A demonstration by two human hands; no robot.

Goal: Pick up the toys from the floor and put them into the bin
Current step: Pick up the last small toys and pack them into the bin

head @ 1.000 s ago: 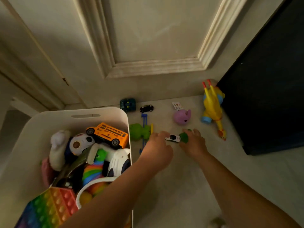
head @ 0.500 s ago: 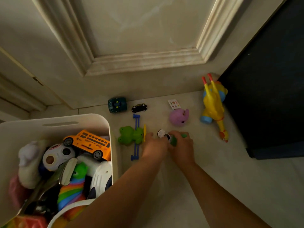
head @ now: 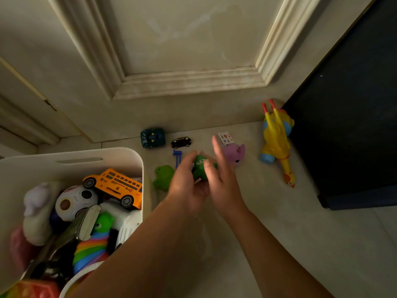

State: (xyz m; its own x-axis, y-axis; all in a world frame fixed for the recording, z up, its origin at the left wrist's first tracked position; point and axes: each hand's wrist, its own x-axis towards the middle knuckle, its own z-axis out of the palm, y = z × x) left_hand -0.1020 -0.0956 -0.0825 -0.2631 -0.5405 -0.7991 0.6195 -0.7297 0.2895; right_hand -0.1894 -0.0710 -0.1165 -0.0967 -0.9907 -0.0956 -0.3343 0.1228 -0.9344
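Observation:
My left hand (head: 185, 188) is cupped around a small round green toy (head: 199, 167), held just above the floor. My right hand (head: 223, 183) is beside it with fingers spread upward and its thumb resting on the green toy. A pale sliver shows under the toy; I cannot tell what it is. The white bin (head: 86, 154) stands to the left, heaped with toys, among them an orange bus (head: 116, 186). On the floor lie a green frog (head: 162, 177), a blue stick (head: 177, 157), a teal car (head: 153, 137), a black car (head: 181, 142), a purple toy (head: 236, 154) and a yellow chicken (head: 276, 143).
A small picture card (head: 226, 137) lies beside the purple toy. A cream panelled door (head: 189, 50) closes off the far side. A dark piece of furniture (head: 354, 125) stands at the right, close to the yellow chicken. Pale floor tiles stretch toward the lower right.
Both hands have lifted off the floor. The green toy now sits in my left hand, and my right hand's fingers have spread apart. The small white car is out of sight.

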